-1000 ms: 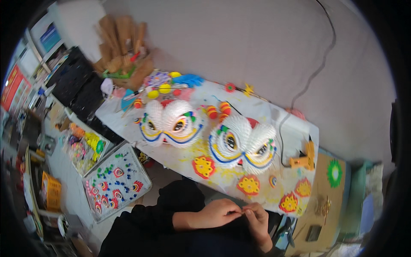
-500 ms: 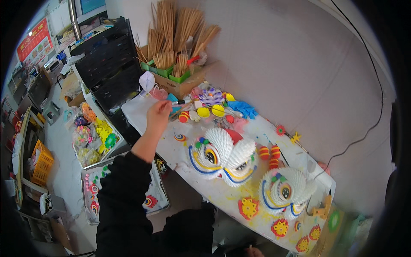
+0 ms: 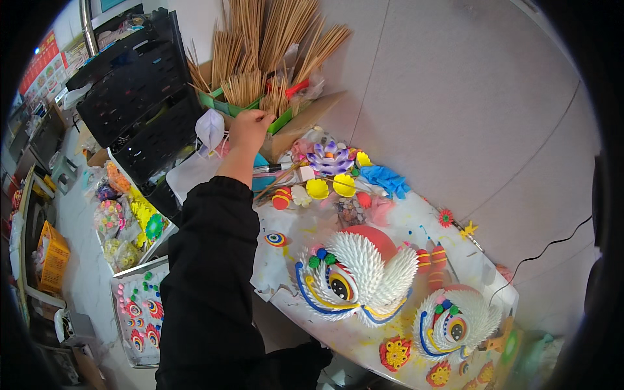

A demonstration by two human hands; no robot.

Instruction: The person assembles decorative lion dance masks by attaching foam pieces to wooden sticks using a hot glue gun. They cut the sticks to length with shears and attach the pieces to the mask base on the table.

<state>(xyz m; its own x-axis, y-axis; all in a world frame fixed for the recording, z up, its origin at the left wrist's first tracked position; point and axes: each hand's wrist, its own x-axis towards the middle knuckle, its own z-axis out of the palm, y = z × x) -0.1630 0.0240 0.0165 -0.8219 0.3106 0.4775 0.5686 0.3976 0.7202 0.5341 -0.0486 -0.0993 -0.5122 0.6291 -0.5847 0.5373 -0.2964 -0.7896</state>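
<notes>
My left hand (image 3: pixel 249 134) reaches to the front of the green boxes of bamboo sticks (image 3: pixel 275 101). Its fingers are curled together at the foot of the short sticks. Whether a stick is between them is hidden. Below the wrist lie a dark-handled brush (image 3: pixel 272 168), yellow cup-shaped pieces (image 3: pixel 317 189) and a red-and-yellow striped piece (image 3: pixel 281 198). A white lion-head piece (image 3: pixel 364 276) with layered white scales, a painted eye and blue and yellow trim rests on the table. A smaller matching lion head (image 3: pixel 452 325) lies to its right. My right hand is out of view.
Black stacked drawers (image 3: pixel 140 84) stand left of the sticks, with a white face mask (image 3: pixel 210 129) beside them. A purple lotus flower (image 3: pixel 329 158) and a blue glove (image 3: pixel 385 180) lie along the wall. Further left are a bin of bagged pieces (image 3: pixel 133 214) and a tray (image 3: pixel 138 354).
My left hand has moved from above the brush up to the boxes of sticks. The view has shifted closer to the table. My right hand, at the lower edge before, has left the view.
</notes>
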